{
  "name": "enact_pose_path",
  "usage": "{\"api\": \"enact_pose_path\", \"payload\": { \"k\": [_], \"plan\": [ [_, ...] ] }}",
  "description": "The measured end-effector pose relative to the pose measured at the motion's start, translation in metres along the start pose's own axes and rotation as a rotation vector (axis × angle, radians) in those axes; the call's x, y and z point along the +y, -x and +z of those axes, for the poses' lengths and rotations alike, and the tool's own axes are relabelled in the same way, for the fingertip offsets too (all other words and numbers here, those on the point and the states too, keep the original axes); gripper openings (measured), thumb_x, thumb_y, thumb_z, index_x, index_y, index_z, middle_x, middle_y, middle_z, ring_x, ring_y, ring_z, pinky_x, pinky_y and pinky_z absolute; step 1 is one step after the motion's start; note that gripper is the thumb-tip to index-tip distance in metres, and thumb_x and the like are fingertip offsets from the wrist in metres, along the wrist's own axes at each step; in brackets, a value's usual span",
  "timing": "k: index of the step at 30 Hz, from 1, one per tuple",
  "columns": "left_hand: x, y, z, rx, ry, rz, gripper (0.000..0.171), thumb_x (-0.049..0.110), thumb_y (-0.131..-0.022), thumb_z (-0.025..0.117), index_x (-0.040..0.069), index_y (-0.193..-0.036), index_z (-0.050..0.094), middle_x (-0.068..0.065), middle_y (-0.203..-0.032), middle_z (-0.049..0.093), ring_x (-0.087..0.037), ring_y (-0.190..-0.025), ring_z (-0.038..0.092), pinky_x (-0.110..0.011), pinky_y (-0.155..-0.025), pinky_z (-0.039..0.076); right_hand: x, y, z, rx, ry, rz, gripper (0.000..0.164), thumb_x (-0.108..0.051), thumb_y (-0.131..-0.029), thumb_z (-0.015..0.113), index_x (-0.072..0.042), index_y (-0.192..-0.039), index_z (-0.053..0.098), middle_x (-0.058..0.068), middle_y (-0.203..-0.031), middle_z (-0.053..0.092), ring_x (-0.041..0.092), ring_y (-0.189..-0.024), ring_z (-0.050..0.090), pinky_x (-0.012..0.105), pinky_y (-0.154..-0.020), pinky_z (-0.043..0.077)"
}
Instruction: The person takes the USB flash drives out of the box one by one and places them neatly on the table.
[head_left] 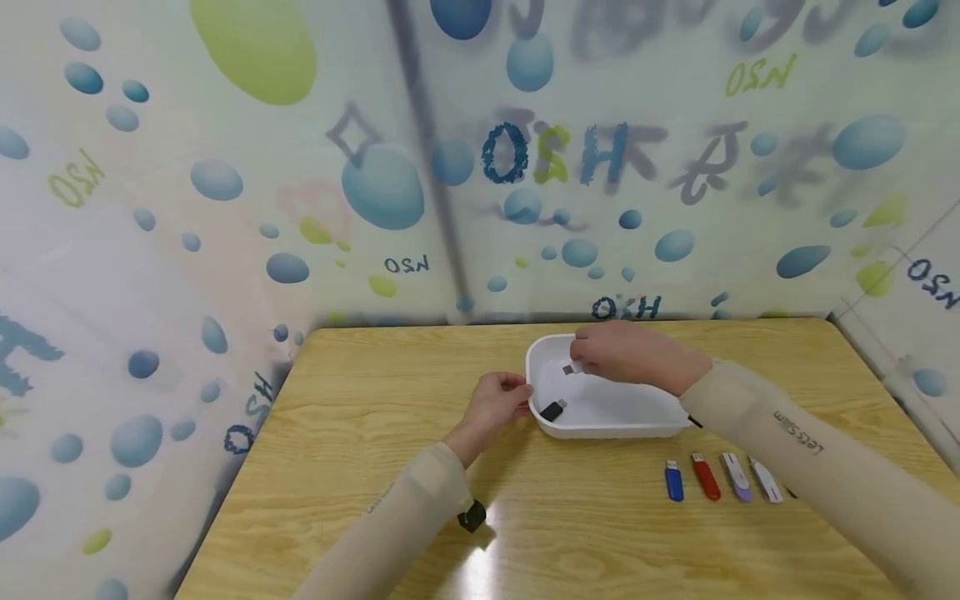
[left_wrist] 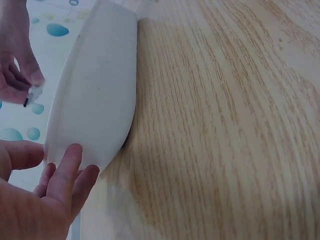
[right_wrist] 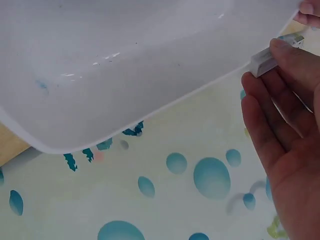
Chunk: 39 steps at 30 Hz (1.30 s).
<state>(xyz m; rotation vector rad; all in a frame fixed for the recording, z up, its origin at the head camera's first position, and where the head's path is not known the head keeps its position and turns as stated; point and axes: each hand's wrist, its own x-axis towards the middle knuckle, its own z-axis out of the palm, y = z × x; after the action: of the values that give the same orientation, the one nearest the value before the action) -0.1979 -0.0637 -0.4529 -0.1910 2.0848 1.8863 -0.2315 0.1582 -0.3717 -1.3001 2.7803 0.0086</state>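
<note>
My right hand [head_left: 618,350] pinches a white USB flash drive [right_wrist: 265,61] between thumb and fingers over the back left part of a white tray [head_left: 615,432]. The drive's metal plug [head_left: 567,369] points left in the head view. Thumb at the rim and fingers against the outer wall, my left hand [head_left: 495,406] grips the tray's left end; the left wrist view shows these fingertips [left_wrist: 75,150] on the wall. Inside the tray, near its front left corner, lies a black USB flash drive [head_left: 552,411].
In front of the tray, a row holds a blue flash drive [head_left: 674,482], a red one [head_left: 706,477], a white and purple one [head_left: 737,477] and a white one [head_left: 766,481]. My right sleeve partly covers the row's end. A small black block [head_left: 472,517] sits beside my left sleeve.
</note>
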Motion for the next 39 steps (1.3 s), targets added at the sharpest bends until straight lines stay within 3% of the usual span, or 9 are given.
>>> {"api": "enact_pose_path", "payload": {
  "k": [7, 16, 22, 31, 39],
  "plan": [
    [0.001, 0.000, -0.002, 0.004, -0.003, 0.000, 0.025, 0.005, -0.094, 0.061, -0.008, -0.114, 0.059, -0.017, -0.100, 0.061, -0.024, -0.088, 0.065, -0.033, -0.078, 0.060, -0.009, 0.037, -0.002, 0.170, -0.003, -0.024, 0.013, -0.017, -0.085, 0.075, -0.013, -0.094, 0.068, -0.004, -0.085, 0.060, 0.008, -0.069, 0.053, 0.025, -0.063, 0.053],
    [0.001, 0.002, -0.005, -0.005, 0.009, -0.002, 0.028, 0.007, -0.094, 0.061, -0.009, -0.117, 0.058, -0.018, -0.103, 0.061, -0.030, -0.095, 0.065, -0.035, -0.080, 0.059, -0.027, 0.087, -0.004, 0.266, -0.115, 0.164, 0.017, -0.021, -0.084, 0.076, -0.013, -0.095, 0.066, -0.008, -0.084, 0.058, 0.003, -0.068, 0.050, 0.021, -0.058, 0.051],
    [0.001, 0.003, -0.007, -0.014, 0.020, 0.008, 0.030, 0.008, -0.095, 0.061, -0.009, -0.119, 0.057, -0.020, -0.105, 0.060, -0.031, -0.097, 0.064, -0.043, -0.086, 0.057, -0.033, 0.117, 0.005, 0.272, -0.194, 0.317, 0.016, -0.020, -0.084, 0.075, -0.011, -0.093, 0.067, -0.009, -0.080, 0.058, 0.008, -0.071, 0.055, 0.028, -0.061, 0.053],
    [-0.003, 0.000, -0.005, -0.018, 0.028, 0.007, 0.026, 0.007, -0.094, 0.061, -0.009, -0.115, 0.058, -0.018, -0.101, 0.060, -0.028, -0.092, 0.065, -0.040, -0.084, 0.058, -0.028, 0.163, 0.020, 0.274, -0.269, 0.521, 0.016, -0.022, -0.083, 0.076, -0.011, -0.092, 0.068, -0.009, -0.079, 0.059, 0.009, -0.069, 0.053, 0.028, -0.057, 0.050],
    [-0.002, 0.000, -0.001, -0.017, 0.030, -0.001, 0.027, 0.007, -0.094, 0.061, -0.008, -0.115, 0.057, -0.019, -0.103, 0.060, -0.029, -0.093, 0.065, -0.041, -0.085, 0.057, -0.025, 0.195, 0.033, 0.174, -0.320, 0.719, 0.026, -0.027, -0.083, 0.075, -0.005, -0.095, 0.069, -0.006, -0.079, 0.061, 0.011, -0.068, 0.054, 0.029, -0.055, 0.050]
  ]
}}
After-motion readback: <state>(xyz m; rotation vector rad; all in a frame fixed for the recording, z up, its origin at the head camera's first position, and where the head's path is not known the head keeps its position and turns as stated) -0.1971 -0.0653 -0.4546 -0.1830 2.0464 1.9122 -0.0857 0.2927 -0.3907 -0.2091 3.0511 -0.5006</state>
